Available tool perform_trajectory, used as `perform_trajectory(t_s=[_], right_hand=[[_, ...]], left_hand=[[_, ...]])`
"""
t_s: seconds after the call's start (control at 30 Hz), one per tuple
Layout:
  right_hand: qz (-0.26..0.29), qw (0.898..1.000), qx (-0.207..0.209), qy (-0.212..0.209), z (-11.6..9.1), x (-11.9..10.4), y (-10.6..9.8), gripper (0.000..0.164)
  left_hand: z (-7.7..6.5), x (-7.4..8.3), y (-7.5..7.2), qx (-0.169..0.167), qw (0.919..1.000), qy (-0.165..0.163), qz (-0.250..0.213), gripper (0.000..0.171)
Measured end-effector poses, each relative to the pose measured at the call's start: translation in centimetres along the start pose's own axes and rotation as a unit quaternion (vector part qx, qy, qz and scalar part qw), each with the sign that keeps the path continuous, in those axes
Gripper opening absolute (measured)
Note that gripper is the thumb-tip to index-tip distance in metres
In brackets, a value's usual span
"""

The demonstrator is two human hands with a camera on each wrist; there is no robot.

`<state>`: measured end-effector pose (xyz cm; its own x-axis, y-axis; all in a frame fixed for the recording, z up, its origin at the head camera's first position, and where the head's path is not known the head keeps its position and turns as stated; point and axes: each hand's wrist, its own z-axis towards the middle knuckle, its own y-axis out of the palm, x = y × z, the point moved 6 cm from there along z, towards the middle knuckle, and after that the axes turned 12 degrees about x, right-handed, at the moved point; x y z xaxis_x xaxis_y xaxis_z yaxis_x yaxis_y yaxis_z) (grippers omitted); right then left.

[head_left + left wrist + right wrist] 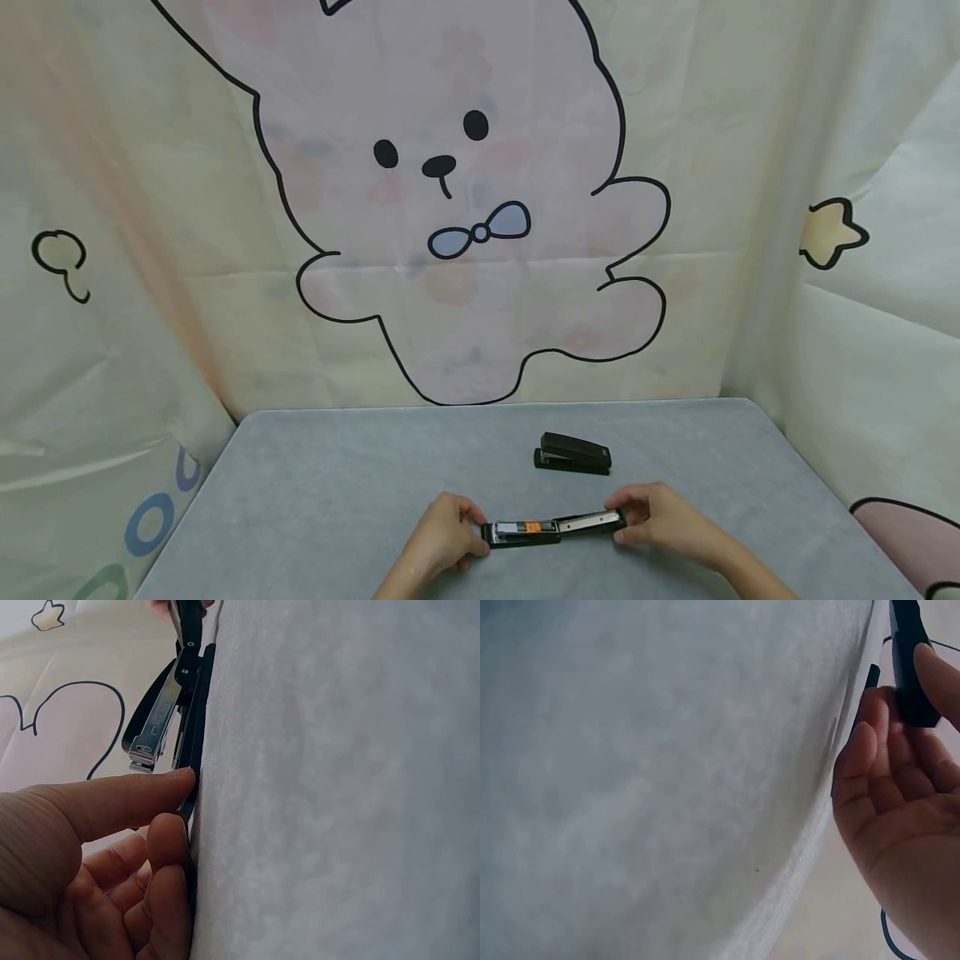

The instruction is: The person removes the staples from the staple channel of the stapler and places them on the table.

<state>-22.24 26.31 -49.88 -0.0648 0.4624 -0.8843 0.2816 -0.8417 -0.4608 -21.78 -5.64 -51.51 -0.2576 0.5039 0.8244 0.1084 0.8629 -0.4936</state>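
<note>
A black stapler [525,533] lies folded wide open across the front of the grey table, showing a silver strip and an orange piece inside. My left hand [446,533] pinches its left end between thumb and fingers. In the left wrist view, that hand [105,855] grips the black base low against the cloth, with the silver magazine [159,724] beyond the fingertips. At the other end, my right hand [660,521] holds the swung-back top arm. The right wrist view has the thumb and fingers of this hand [907,795] around the black arm end [915,697].
A second black stapler [572,454], closed, sits farther back on the grey cloth-covered table [337,467], just behind the open one. Hanging cloth with cartoon drawings [465,317] borders the table at the back and both sides.
</note>
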Motion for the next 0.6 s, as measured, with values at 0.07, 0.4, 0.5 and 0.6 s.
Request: perform_trajectory(t_s=[0.07,0.4,0.5,0.6], right_hand=[[-0.004,1.000,-0.002,0.000,0.00,0.04,0.01,0.032],[-0.023,1.000,-0.002,-0.014,0.07,0.31,-0.03,0.029],[-0.027,1.000,-0.002,-0.009,0.10,0.26,-0.04,0.030],[-0.029,1.000,-0.003,-0.005,0.13,0.20,-0.09,0.029]], left_hand=[[-0.03,0.03,0.02,0.001,1.0000,-0.001,0.000,0.028],[0.01,0.10,0.04,-0.003,1.0000,0.008,-0.003,0.028],[0.03,0.05,0.01,-0.002,1.0000,0.009,-0.002,0.028],[-0.01,0.04,0.01,0.000,0.9999,0.011,-0.003,0.028]])
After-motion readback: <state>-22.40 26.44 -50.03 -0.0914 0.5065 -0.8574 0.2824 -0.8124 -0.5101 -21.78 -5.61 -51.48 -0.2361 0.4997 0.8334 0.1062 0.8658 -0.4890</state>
